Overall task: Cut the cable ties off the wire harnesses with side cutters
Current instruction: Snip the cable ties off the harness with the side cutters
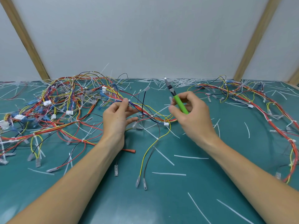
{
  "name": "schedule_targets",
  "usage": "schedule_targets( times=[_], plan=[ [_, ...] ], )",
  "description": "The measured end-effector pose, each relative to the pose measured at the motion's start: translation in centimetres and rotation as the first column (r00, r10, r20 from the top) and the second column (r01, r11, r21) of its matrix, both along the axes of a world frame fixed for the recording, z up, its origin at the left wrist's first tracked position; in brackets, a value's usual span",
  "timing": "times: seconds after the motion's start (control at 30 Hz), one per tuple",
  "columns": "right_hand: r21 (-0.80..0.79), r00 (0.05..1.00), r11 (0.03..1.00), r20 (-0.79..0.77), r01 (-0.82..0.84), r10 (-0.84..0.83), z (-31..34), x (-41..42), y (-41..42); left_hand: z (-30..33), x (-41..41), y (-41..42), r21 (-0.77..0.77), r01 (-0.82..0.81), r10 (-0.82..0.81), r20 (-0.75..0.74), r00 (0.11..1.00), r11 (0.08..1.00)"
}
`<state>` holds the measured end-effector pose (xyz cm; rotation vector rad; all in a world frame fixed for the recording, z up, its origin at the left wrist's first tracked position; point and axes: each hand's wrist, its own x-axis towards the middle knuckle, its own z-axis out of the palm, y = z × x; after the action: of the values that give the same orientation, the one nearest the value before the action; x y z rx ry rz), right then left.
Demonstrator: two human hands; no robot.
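Green-handled side cutters [178, 101], slim with a metal tip pointing to 11 o'clock, sit gripped in the right hand's [192, 117] curled fingers. At 9 o'clock from them, the left hand [116, 118] pinches a thin multicoloured wire harness [145, 110] beside a white cable tie [129, 101], above the teal mat [161, 199] strewn with cut white strips.

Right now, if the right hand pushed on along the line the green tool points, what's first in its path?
The right hand grips the green-handled cutters, tip aimed up and away. Beyond the tip, the first thing looks to be the cut cable ties scattered at the table's far edge, then the white wall. Depth is unclear.
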<state>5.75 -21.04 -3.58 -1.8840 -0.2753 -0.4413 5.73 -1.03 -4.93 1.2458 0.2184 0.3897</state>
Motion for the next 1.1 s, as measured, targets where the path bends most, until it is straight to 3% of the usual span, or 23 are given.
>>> schedule_targets(
  times=[0.13,0.33,0.43,0.63,0.87,1.1],
  plan=[
    [0.032,0.989,0.989,-0.031,-0.141,0.142,-0.1,-0.5,0.8,0.1,-0.2,0.1,0.009,-0.011,0.011,-0.001,1.0,1.0],
    [0.113,0.991,0.986,-0.038,-0.122,0.127,-0.4,0.2,0.4,0.4,0.0,0.3,-0.087,0.084,-0.084,0.003,0.996,0.993],
    [0.079,0.992,0.99,-0.039,-0.116,0.12,-0.5,0.5,0.2,0.8,0.1,0.2,-0.133,0.196,-0.193,0.036,0.981,0.972],
    [0.001,0.958,0.963,-0.107,-0.268,0.266,-0.8,-0.1,0.4,1.1,-0.3,0.0,-0.208,0.325,-0.311,0.099,0.945,0.922],
    [-0.096,0.97,0.966,-0.065,-0.24,0.235,-1.0,-0.3,0.7,0.7,-0.3,-0.3,-0.041,0.306,-0.296,0.161,0.942,0.951],
    [-0.14,0.993,0.984,0.021,-0.109,0.113,-1.3,0.1,0.6,0.3,-0.3,0.0,0.095,0.212,-0.221,0.088,0.971,0.973]
  ],
)
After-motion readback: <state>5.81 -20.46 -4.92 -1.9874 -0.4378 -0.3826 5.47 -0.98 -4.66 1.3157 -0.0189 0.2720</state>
